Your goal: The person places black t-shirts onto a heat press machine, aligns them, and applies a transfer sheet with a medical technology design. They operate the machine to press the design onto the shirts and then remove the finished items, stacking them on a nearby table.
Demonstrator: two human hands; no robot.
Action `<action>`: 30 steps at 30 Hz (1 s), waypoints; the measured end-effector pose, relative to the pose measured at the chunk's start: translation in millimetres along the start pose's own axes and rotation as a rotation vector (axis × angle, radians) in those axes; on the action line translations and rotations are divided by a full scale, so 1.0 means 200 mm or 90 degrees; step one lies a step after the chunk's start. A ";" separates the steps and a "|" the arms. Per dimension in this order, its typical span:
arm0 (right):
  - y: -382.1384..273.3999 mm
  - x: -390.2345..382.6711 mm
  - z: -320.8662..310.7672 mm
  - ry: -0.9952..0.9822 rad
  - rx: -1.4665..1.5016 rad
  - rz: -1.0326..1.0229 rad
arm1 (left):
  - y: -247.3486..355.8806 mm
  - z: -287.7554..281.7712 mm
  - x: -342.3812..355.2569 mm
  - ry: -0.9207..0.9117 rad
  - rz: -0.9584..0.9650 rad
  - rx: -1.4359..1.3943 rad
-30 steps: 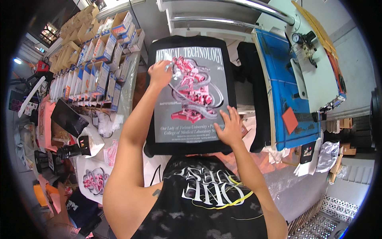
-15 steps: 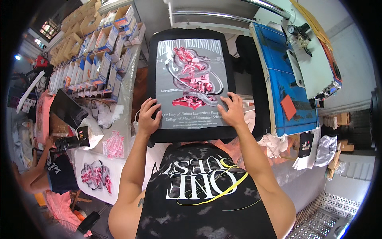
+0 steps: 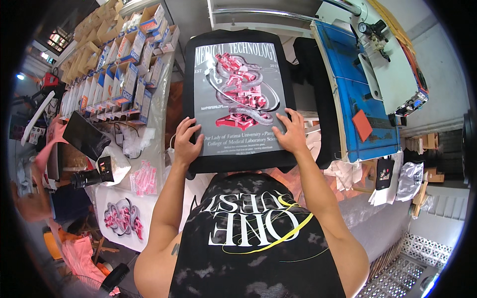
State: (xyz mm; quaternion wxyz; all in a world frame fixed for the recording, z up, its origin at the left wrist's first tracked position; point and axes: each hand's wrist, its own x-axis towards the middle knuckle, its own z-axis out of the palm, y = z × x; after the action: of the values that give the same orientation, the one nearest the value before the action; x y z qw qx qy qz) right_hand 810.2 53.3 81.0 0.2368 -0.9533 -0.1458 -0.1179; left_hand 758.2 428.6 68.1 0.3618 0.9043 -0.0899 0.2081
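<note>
A black shirt (image 3: pixel 233 164) lies spread out flat in front of me. On it is a glossy grey print (image 3: pixel 201 94) with white lettering and a red and silver snake-like design. My left hand (image 3: pixel 189 141) rests at the print's lower left edge, fingers spread. At the lower right edge lies my right hand (image 3: pixel 292 131), its fingers also apart and touching the print and the shirt. Neither hand grips anything. Whether the print is a loose film or is fixed to the cloth, I cannot tell.
A blue board (image 3: pixel 353 94) and a machine with a pressure gauge (image 3: pixel 364 28) stand to the right. On the left table are stacked cardboard boxes (image 3: pixel 119 84), a laptop (image 3: pixel 85 134) and a white sheet with a similar design (image 3: pixel 121 218). A blurred co-worker (image 3: pixel 42 196) is at far left.
My hands stay at the print's lower corners, with only slight finger shifts. The view has shifted slightly. The co-worker at far left has moved and is now blurred, with pink cloth raised beside them.
</note>
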 end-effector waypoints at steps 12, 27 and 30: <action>0.10 0.04 0.01 -0.017 0.101 0.059 | -0.05 -0.01 0.08 -0.035 0.024 0.057; 0.41 -0.19 -0.03 0.015 0.866 0.708 | -0.44 -0.05 -0.21 -0.108 -0.691 -0.753; 0.48 -0.24 -0.15 0.045 0.966 0.651 | -0.57 -0.19 -0.27 -0.057 -0.635 -0.786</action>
State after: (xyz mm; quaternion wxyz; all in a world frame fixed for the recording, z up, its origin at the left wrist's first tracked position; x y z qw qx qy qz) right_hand 793.5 -53.2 52.8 0.8273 -0.4861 0.2632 0.0999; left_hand 733.1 538.1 -2.0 0.8443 0.4814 0.2122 -0.1024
